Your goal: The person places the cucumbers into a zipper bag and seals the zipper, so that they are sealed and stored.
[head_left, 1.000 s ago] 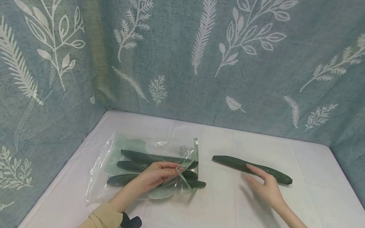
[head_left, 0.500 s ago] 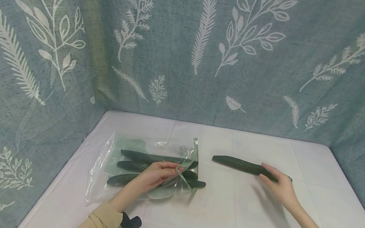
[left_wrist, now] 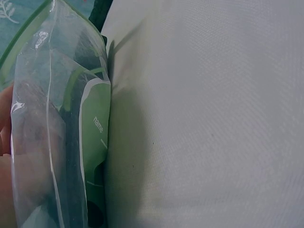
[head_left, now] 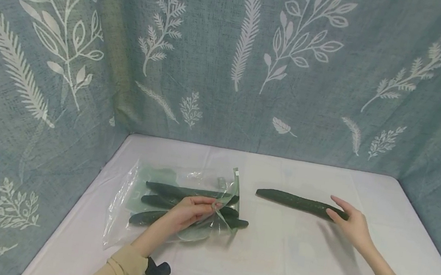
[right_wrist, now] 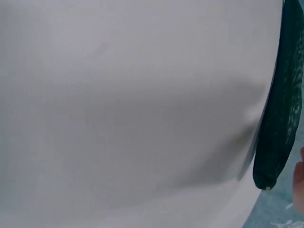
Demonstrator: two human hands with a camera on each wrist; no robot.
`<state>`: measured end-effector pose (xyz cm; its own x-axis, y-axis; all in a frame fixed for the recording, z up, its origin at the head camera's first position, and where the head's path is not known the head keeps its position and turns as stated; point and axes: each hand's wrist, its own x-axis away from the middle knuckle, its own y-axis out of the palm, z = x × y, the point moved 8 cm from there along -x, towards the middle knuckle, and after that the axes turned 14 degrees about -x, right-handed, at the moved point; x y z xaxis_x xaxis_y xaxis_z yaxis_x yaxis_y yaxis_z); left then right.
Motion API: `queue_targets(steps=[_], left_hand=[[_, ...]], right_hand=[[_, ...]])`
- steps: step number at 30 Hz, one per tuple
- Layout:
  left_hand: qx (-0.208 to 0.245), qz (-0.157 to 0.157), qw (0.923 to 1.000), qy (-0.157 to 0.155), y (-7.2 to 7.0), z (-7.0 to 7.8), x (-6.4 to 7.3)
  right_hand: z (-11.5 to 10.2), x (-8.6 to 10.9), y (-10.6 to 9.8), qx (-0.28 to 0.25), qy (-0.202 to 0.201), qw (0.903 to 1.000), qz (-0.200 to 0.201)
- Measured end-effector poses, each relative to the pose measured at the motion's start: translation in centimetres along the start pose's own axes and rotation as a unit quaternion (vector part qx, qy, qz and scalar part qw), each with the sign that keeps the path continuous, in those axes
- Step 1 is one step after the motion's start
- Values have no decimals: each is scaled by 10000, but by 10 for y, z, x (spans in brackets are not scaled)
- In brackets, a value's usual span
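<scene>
1. Blue-grey curtains printed with white leaves and sprigs hang beyond the fingers and to either side, around a bench covered in white.
2. On the bench, a clear zip bag with green markings lies flat, spreading mostly to the left of the left fingers; the left wrist view shows a green label reading "name" on it.
3. The left hand pinches the bag's edge near the mouth, fingers closed together on the film.
4. Three bagged cucumbers lie side by side, passing beneath and beside those fingers; the nearest one's tip reaches past the bag's green edge.
5. One loose cucumber rests on the bench between the two hands, its right end at the right fingers.
6. The right hand holds thumb and fingers wide apart about that end; whether the thumb touches it I cannot tell.
7. Behind the fingers, beige sleeves end at the wrists, a black wrist device just beside each.
</scene>
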<state>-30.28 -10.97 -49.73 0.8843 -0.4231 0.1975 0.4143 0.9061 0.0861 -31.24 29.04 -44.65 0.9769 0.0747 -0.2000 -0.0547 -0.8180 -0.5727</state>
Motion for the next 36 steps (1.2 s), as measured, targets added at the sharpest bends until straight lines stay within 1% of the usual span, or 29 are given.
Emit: queue_targets(steps=[3, 7, 12, 18, 22, 27, 36], left_hand=[[-29, 9, 10000, -12, 0, 1, 0], [-50, 28, 10000, -18, 1, 1, 1], [-57, 51, 10000, -24, 1, 1, 2], [49, 67, 10000, -38, 1, 1, 2], [109, 71, 9999, -27, 2, 2, 2], [179, 35, 9998, -5, 2, 3, 2], [44, 18, 10000, 13, 2, 2, 3]], right_hand=[[4, -3, -3, 63, 51, 10000, 30], [9, -7, -2, 95, 125, 9999, -40], [15, -11, 4, 225, 159, 9993, -234], [22, -14, 11, 320, 86, 9982, -502], [26, -17, 12, 426, 107, 9969, -653], [30, -19, 13, 424, 163, 9954, -849], [33, -18, 14, 364, 229, 9954, -858]])
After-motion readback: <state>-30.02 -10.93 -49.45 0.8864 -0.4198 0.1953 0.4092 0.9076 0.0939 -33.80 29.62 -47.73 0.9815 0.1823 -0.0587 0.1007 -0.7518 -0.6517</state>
